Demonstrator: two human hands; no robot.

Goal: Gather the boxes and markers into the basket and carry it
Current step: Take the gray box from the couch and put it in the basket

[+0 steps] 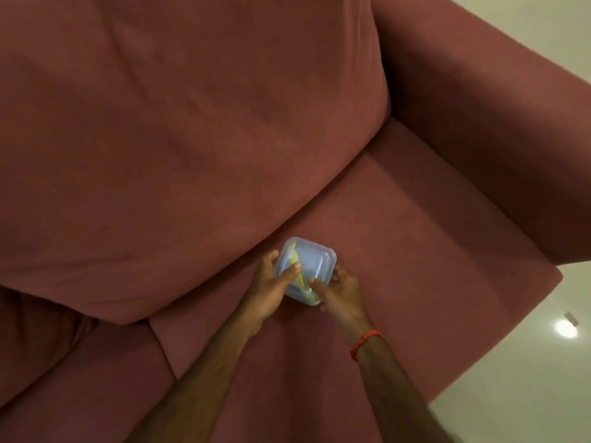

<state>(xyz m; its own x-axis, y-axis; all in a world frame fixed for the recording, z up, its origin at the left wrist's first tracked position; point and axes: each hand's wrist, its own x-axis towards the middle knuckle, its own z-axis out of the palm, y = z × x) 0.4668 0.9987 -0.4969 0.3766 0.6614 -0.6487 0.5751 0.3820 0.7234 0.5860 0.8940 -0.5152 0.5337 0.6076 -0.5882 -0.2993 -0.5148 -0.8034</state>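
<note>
We see one box [319, 260], clear plastic w/ a yellow-green strip along its lid edge, just below frame centre. It's tilted, over the sofa seat [415, 251], right by the crease where the back cushion [192, 123] meets the seat. We can't tell if the box touches the seat or is lifted off it.

Both hands are clamped on it, one per side. The left hand [268, 289] is at the box's 8 o'clock: thumb laid across the top, fingers curled round the far edge at approx 10 o'clock. The right hand [343, 290] is at 4 o'clock: thumb pressed on the near corner, fingers tucked at the side at 3 o'clock. A red-orange band [364, 342] sits on the right wrist.

The armrest [479, 123] runs from 1 to 4 o'clock of the frame. Past it is a pale glossy floor [527, 394] w/ a light glare [566, 328] at approx 4 o'clock, and a small obj [571, 318] just above the glare, too blurred to ID.
</note>
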